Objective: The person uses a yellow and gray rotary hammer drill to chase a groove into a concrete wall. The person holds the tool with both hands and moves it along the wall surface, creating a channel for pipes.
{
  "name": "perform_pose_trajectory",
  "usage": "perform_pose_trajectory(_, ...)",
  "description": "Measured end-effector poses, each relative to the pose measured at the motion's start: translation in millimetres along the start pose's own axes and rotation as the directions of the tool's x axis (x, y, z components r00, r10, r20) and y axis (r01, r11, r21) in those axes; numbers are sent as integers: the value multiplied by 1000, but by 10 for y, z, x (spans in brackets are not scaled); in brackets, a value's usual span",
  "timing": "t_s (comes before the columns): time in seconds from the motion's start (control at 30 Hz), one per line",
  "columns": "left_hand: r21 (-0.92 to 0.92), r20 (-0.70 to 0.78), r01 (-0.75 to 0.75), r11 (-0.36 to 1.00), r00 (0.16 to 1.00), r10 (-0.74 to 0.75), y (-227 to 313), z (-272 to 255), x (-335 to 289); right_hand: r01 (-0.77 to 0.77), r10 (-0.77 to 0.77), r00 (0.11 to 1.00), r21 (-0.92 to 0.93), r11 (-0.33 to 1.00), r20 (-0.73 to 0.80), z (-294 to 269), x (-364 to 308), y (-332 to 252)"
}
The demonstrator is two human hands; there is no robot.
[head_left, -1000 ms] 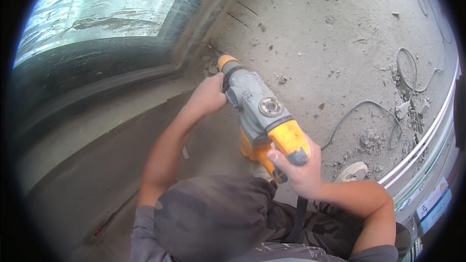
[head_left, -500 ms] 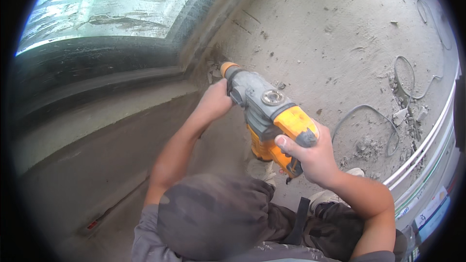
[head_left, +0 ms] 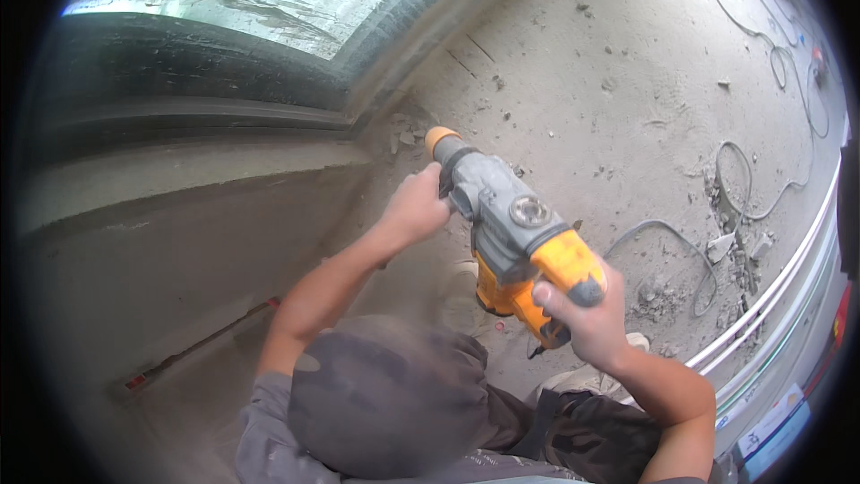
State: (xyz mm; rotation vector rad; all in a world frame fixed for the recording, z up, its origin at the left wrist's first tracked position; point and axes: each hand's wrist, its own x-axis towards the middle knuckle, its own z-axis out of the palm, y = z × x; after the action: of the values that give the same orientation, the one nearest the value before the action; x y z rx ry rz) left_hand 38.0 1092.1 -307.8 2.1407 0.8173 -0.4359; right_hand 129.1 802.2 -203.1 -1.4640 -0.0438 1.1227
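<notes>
A grey and yellow rotary hammer points away and to the left, its orange-tipped chuck near the corner where floor meets frame. My left hand is closed around the handle at its front, partly hidden behind the tool. Around the yellow rear grip, my right hand is wrapped with the thumb on top. Whether a bit sits in the chuck, and whether it touches anything, I cannot tell. Small broken chips lie just beyond the chuck.
A dark metal frame with a glass pane stands at the left above a concrete ledge. A grey cable loops over the dusty floor. Rubble and long white pipes lie at the right. A red-ended strip lies lower left.
The rotary hammer and both hands now sit slightly lower and to the right in view. The chuck appears farther from the frame's corner. The view itself has shifted; both hands keep their hold.
</notes>
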Motion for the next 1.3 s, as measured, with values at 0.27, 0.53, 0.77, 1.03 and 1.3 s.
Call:
perform_pose_trajectory(0.27, -43, -202, -49, 998, 979, 40, -153, -156, 31, 235, -234, 972, -145, 961, 29, 211, 255, 193)
perform_pose_trajectory(0.53, -9, -150, 18, 1000, 989, -19, -256, -123, 127, 197, -193, 980, -107, 975, 45, 188, 387, 409)
perform_pose_trajectory(0.77, -154, -191, -80, 985, 980, 50, -265, -284, 218, 207, -202, 978, -224, 952, 49, 396, 460, -161)
perform_pose_trajectory(1.03, -271, -223, -89, 959, 974, 27, -258, -277, 335, 177, -150, 983, -331, 927, 108, 581, 619, -698)
perform_pose_trajectory(1.3, -575, -225, -92, 813, 973, -49, -212, -239, 412, 270, -141, 957, -594, 758, 255, 727, 856, -1357)
